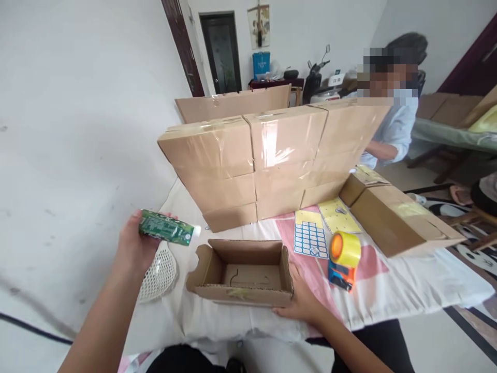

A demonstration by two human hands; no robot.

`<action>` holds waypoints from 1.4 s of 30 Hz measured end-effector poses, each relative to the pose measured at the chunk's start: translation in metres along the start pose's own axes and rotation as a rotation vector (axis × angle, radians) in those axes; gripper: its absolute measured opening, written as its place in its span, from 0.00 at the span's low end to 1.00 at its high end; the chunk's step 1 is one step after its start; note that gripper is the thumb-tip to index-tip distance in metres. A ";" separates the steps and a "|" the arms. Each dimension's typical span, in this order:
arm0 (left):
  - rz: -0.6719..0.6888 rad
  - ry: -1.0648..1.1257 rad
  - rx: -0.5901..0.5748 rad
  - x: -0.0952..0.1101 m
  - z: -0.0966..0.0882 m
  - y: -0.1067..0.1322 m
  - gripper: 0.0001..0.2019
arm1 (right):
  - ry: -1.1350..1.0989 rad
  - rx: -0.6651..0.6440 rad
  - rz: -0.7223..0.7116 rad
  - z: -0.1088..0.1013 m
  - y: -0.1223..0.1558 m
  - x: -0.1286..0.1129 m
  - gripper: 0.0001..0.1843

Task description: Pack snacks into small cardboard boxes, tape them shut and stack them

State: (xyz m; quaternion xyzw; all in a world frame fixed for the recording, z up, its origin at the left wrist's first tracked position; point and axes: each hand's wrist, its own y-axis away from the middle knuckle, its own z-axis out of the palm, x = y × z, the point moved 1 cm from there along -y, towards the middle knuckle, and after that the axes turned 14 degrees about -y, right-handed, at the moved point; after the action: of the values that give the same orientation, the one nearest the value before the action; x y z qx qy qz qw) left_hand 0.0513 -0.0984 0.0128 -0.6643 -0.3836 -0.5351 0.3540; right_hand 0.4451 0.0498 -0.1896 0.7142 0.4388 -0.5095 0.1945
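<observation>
My left hand [134,241] is closed around a green tube [166,227] with a white cap, which looks like toothpaste. The tube is held up to the left of an open cardboard box [252,296], its cap end pointing right. Inside the box only the bare bottom shows, with a thin dark curved line on it. At the box's right end my right hand [305,298] grips the side wall, some fingers hidden. Below my left hand a white mesh basket [160,274] lies on the cloth, partly covered by my forearm.
Closed, taped cardboard boxes [287,140] form a wall behind the open box. Right of it are label sheets [310,241] and a tape dispenser [344,259] with yellow tape. More boxes [399,212] stand at the right. Another person [399,119] is behind them.
</observation>
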 end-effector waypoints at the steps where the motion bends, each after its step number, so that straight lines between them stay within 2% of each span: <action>1: -0.084 0.021 -0.075 0.010 0.009 0.019 0.29 | 0.019 -0.015 0.011 0.000 0.000 0.000 0.70; 3: -0.201 -0.100 -0.221 0.028 0.031 0.051 0.32 | 0.040 -0.028 0.019 -0.002 -0.003 0.000 0.72; 6: -0.213 -0.411 -0.388 0.045 0.060 0.083 0.30 | 0.034 -0.040 -0.007 -0.004 -0.003 -0.004 0.75; 8: -0.222 -0.579 -0.469 0.049 0.067 0.096 0.29 | 0.024 -0.043 -0.016 -0.004 -0.001 -0.006 0.76; 10: -0.249 -0.693 -0.536 0.050 0.062 0.108 0.29 | 0.013 -0.024 -0.004 -0.003 0.002 -0.008 0.77; 14: -0.282 -0.833 -0.575 0.042 0.032 0.139 0.29 | 0.012 -0.023 -0.003 -0.003 0.003 -0.008 0.77; 16: -0.346 -0.842 -0.581 0.034 0.021 0.154 0.29 | 0.018 -0.027 -0.012 -0.003 0.003 -0.007 0.77; 19: -0.447 -0.754 -0.613 0.023 0.021 0.168 0.29 | 0.021 -0.001 -0.027 -0.003 0.003 -0.006 0.76; 23: -0.520 -0.520 -0.550 0.029 0.033 0.165 0.23 | 0.051 0.023 -0.017 0.000 0.003 -0.004 0.76; 26: -0.582 -0.320 -0.476 0.044 0.039 0.155 0.20 | 0.108 -0.040 -0.020 0.003 0.004 -0.005 0.76; 30: -0.572 -0.265 -0.449 0.049 0.054 0.151 0.20 | 0.143 -0.097 -0.005 0.003 0.005 -0.008 0.76; 32: -0.571 -0.352 -0.479 0.038 0.069 0.152 0.21 | 0.151 -0.099 -0.003 0.002 0.004 -0.009 0.75; 36: -0.544 -0.606 -0.586 0.002 0.100 0.151 0.28 | 0.131 -0.133 -0.034 0.001 0.003 -0.010 0.76; 38: -0.413 -0.870 -0.692 -0.014 0.110 0.146 0.33 | 0.118 -0.138 -0.039 0.001 0.002 -0.011 0.76; 40: -0.205 -1.190 -0.820 -0.026 0.116 0.142 0.36 | 0.112 -0.123 -0.031 0.001 0.002 -0.011 0.75; 42: -0.024 -1.414 -0.917 -0.033 0.118 0.142 0.30 | 0.111 -0.113 -0.024 0.001 0.002 -0.010 0.76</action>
State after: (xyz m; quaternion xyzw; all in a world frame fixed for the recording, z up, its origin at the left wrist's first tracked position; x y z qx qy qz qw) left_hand 0.2247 -0.0629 -0.0489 -0.9168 -0.2666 -0.0997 -0.2802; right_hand 0.4448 0.0436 -0.1814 0.7239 0.4856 -0.4456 0.2039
